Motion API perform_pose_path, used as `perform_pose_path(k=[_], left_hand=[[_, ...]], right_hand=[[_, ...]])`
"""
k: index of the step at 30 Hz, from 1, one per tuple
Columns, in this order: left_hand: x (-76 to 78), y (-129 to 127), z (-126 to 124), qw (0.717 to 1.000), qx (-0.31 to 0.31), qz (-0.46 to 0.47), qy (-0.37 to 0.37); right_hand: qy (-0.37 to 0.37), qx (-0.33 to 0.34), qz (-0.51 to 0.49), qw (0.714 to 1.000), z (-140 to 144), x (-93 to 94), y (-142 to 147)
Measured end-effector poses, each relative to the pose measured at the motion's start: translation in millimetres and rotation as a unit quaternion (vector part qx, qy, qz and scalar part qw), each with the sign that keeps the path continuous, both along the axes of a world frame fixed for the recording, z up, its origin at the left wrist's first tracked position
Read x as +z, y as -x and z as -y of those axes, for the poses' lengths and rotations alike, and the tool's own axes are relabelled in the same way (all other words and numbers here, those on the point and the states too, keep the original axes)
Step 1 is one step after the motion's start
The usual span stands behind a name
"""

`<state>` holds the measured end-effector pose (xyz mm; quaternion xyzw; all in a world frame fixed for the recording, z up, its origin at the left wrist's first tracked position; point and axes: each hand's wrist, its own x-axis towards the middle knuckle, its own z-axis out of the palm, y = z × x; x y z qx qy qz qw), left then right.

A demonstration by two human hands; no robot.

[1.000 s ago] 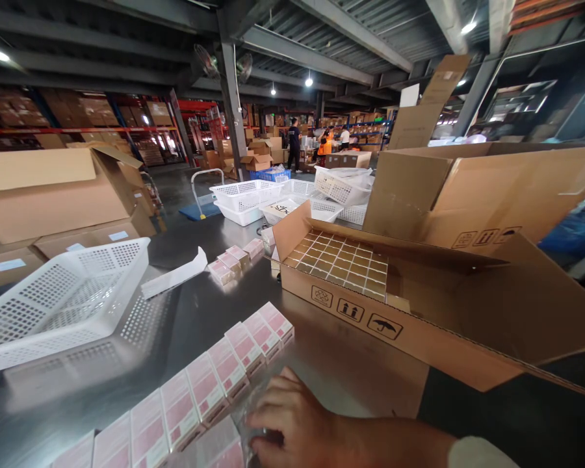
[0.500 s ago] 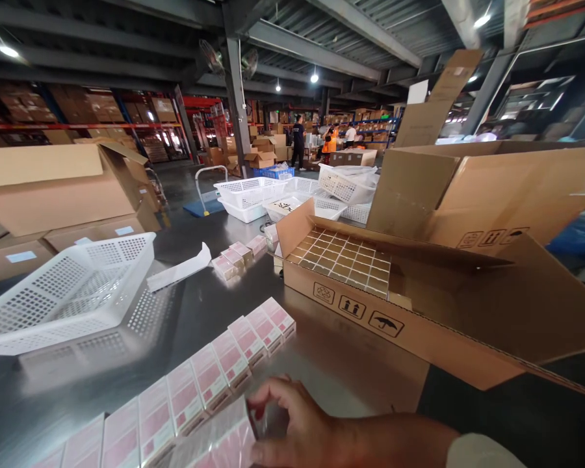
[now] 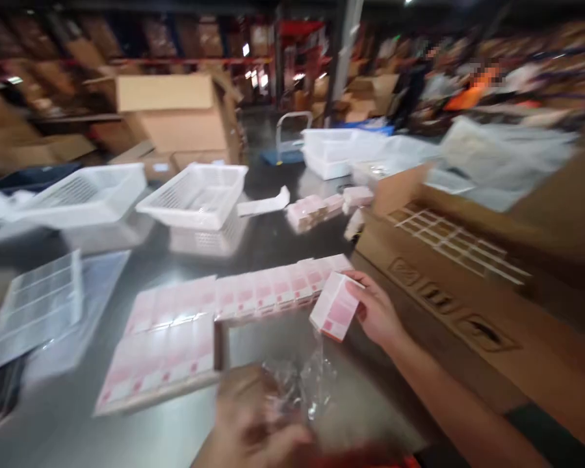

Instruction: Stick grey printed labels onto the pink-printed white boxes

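Note:
A small pink and white box (image 3: 337,305) is tilted in my right hand (image 3: 374,311), whose fingers and thumb grip its right side. Below it my left hand (image 3: 258,416), smeared by motion, is closed on crumpled clear plastic wrap (image 3: 307,387). The wrap stretches up toward the lower edge of the box. Beyond and left of my hands, rows of similar pink and white boxes (image 3: 170,348) lie side by side on the metal table (image 3: 160,429).
An open carton (image 3: 439,292) with a white divider grid (image 3: 448,237) stands at right. White baskets (image 3: 195,195) and a paper strip (image 3: 264,205) sit farther back. A clear divider sheet (image 3: 43,299) lies at left. People (image 3: 412,91) stand in the background.
The view has swung left and down. My left hand has come into sight with the plastic wrap. My right hand now holds a single box up off the table.

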<state>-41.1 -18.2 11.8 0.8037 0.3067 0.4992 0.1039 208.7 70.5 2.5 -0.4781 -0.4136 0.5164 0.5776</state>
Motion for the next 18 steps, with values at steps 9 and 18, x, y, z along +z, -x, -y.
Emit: perform_pose_path(k=[9,18], left_hand=[[-18.7,-37.8,0.6,0.985,-0.139,-0.053,-0.09],[-24.4,-40.8,4.8,0.981,-0.105,-0.005,-0.162]], right_hand=[[-0.11,0.217,0.284,0.927,-1.1,-28.9,82.3],[-0.424,0.302,0.435,0.735,19.7,-66.4,117.2]])
